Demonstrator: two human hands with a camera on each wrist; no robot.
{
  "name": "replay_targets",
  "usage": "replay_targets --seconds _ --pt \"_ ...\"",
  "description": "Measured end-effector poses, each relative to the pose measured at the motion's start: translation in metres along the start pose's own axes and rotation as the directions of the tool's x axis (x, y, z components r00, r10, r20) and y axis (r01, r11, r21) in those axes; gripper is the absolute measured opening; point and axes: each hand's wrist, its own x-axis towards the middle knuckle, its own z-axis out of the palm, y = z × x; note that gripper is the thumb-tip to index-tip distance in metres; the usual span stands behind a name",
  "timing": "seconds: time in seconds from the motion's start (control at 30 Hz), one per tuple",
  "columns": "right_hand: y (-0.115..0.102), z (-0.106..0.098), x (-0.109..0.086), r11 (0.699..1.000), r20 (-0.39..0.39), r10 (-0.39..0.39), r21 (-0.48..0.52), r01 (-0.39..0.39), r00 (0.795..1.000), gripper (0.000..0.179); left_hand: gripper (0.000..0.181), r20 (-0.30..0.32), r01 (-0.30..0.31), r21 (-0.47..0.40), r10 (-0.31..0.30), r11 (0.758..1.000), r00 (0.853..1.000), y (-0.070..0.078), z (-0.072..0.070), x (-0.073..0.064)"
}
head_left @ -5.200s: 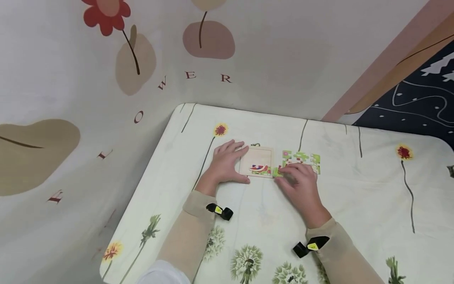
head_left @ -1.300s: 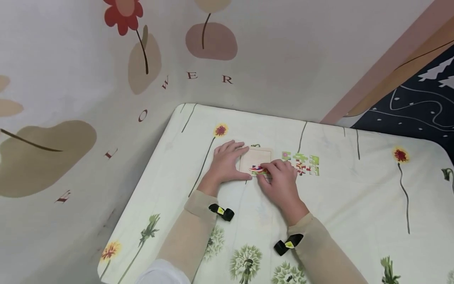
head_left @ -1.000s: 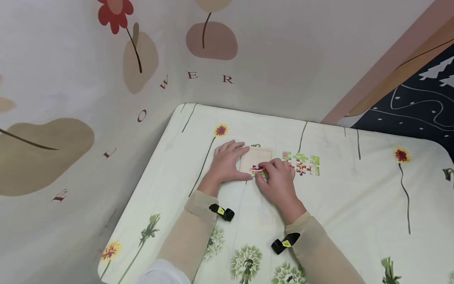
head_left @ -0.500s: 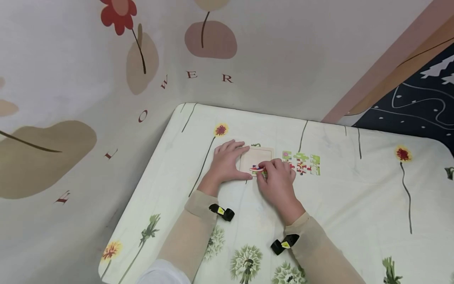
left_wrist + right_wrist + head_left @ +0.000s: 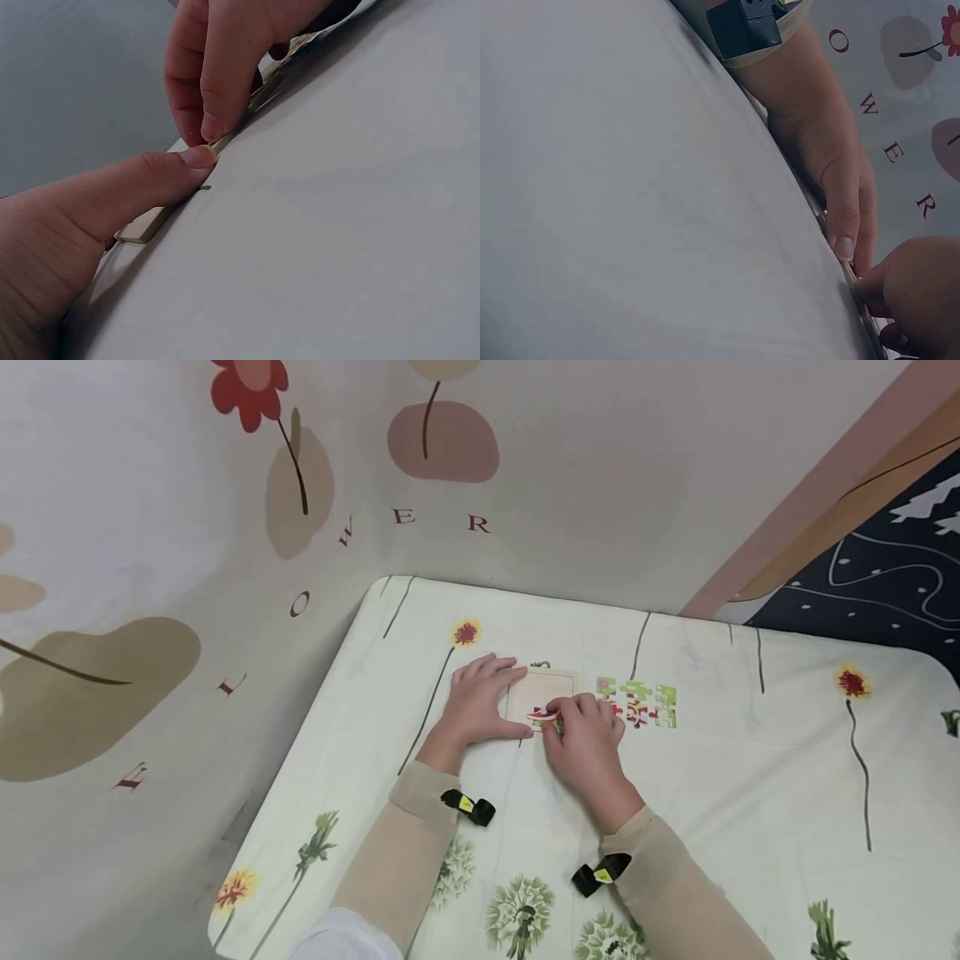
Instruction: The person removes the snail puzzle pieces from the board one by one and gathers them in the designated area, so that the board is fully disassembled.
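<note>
A square wooden puzzle board (image 5: 542, 687) lies flat on the table. My left hand (image 5: 477, 700) spans its left side with fingers spread, the thumb along the near edge and the index finger at the far left corner. In the left wrist view, the left thumb (image 5: 150, 184) rests on the board's edge. My right hand (image 5: 588, 739) bends over the board's lower right, thumb and index finger pinching a small puzzle piece (image 5: 558, 724), mostly hidden by the fingers. Beside it, a red, white and blue patterned puzzle piece (image 5: 540, 716) shows inside the board.
Several loose puzzle pieces (image 5: 666, 695), green and red, lie in rows right of the board; the right hand partly covers some. The table has a flower-printed cloth (image 5: 750, 760). A printed wall covering (image 5: 570, 527) rises behind the far edge.
Since about five seconds ago, my right hand has moved left from the loose pieces onto the board, bringing a green piece. Over the last second both hands stay nearly still.
</note>
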Motion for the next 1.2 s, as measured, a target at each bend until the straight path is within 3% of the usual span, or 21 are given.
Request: replay_targets --seconds 0.83,1.2 --pt "-0.0079 -0.0056 0.0037 0.995 0.070 0.081 0.054 -0.085 0.994 0.026 0.104 0.006 0.008 0.004 -0.008 1.000 1.000 -0.0009 0.0016 0.0022" --pt "-0.0063 -0.0010 0.0006 0.998 -0.031 0.027 0.062 -0.025 0.999 0.020 0.104 0.002 -0.006 -0.001 0.006 1.000 1.000 -0.0013 0.0006 0.0018"
